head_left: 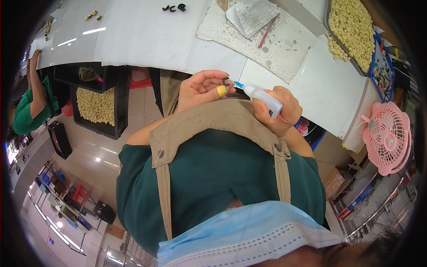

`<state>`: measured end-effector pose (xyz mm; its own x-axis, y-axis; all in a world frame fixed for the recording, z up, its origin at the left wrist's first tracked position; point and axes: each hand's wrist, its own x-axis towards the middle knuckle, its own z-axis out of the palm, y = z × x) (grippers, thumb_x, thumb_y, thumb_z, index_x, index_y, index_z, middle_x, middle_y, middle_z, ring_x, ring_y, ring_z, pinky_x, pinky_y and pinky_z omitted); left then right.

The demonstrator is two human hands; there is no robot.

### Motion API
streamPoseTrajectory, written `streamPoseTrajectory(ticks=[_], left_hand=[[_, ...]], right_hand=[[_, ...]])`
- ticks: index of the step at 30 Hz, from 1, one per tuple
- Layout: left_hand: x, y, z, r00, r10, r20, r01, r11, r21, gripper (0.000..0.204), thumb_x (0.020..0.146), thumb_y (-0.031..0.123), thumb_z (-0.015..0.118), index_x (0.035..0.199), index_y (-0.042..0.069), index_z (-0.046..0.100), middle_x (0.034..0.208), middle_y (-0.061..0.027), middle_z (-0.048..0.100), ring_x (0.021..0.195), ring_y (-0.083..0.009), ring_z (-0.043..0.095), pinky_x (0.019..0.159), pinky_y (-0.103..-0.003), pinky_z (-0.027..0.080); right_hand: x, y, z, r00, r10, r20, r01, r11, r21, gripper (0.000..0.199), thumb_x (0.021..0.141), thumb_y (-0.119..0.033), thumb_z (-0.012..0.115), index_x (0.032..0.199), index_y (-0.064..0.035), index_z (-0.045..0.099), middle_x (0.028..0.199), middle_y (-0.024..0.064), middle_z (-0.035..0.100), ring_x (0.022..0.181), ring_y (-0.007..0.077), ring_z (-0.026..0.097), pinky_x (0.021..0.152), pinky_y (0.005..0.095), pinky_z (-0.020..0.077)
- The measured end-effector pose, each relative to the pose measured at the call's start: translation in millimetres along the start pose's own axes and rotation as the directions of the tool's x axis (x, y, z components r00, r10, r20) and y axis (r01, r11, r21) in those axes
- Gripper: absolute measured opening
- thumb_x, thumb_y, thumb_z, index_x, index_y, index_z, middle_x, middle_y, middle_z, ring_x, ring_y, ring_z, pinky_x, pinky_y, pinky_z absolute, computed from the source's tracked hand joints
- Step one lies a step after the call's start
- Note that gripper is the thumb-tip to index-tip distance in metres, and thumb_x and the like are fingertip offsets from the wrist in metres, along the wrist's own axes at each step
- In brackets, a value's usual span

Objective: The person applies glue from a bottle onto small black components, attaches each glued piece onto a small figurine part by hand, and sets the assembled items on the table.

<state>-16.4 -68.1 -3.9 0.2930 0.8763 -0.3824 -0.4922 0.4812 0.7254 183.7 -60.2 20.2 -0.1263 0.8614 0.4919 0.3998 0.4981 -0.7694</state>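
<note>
Pinched between the fingertips of my left hand [202, 90] is a small black curved piece [226, 82]; a yellow wrap covers one finger or thumb tip. My right hand [281, 109] is closed round a white squeeze bottle [265, 100] with a blue needle tip [239, 84]. The bottle lies tilted, its thin tip pointing left at the black piece. Whether the tip touches it I cannot tell. Both hands are close together at the table's near edge, in front of my brown apron.
On the white table [147, 35] lie several black curved pieces [173, 8] and a stained board [275, 53] with papers and a red stick [268, 32]. A tray of pale pieces [351, 33] and a pink fan [388, 138] stand right. Left are a black crate [121, 104] and another person [35, 107].
</note>
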Motion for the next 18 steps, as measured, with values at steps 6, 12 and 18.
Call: streamPoseTrajectory(ticks=[6, 12, 18], left_hand=[[0.4, -3.3, -2.6, 0.998, 0.067, 0.018, -0.067, 0.998, 0.014, 0.027, 0.082, -0.006, 0.055, 0.108, -0.002, 0.051, 0.1, -0.0129, 0.061, 0.092, -0.0178, 0.061, 0.073, -0.024, 0.051], [0.4, -5.9, -4.1, 0.995, 0.096, 0.025, -0.096, 0.995, 0.027, 0.026, 0.082, -0.007, 0.054, 0.108, -0.002, 0.051, 0.101, -0.0131, 0.061, 0.093, -0.0172, 0.061, 0.074, -0.024, 0.05], [-0.3, -5.0, -3.7, 0.995, 0.1, 0.02, -0.101, 0.994, 0.033, 0.026, 0.082, -0.006, 0.054, 0.108, -0.002, 0.051, 0.101, -0.0129, 0.061, 0.093, -0.0171, 0.061, 0.074, -0.024, 0.05]], right_hand=[[-1.9, 1.6, -4.6, 0.995, -0.072, 0.067, 0.064, 0.992, 0.112, 0.02, 0.065, 0.003, 0.065, 0.082, 0.0008, 0.055, 0.06, 0.0066, 0.055, 0.044, 0.0109, 0.039, 0.04, 0.0238, 0.0294], [-2.7, 0.9, -4.0, 0.992, -0.081, 0.097, 0.072, 0.993, 0.097, 0.019, 0.065, 0.003, 0.065, 0.081, 0.0004, 0.056, 0.062, 0.0067, 0.056, 0.044, 0.0113, 0.038, 0.04, 0.0237, 0.0286], [-1.7, 0.8, -2.9, 0.992, -0.083, 0.098, 0.073, 0.993, 0.097, 0.019, 0.065, 0.002, 0.065, 0.081, 0.0004, 0.055, 0.061, 0.0066, 0.055, 0.044, 0.0111, 0.038, 0.039, 0.0237, 0.0281]])
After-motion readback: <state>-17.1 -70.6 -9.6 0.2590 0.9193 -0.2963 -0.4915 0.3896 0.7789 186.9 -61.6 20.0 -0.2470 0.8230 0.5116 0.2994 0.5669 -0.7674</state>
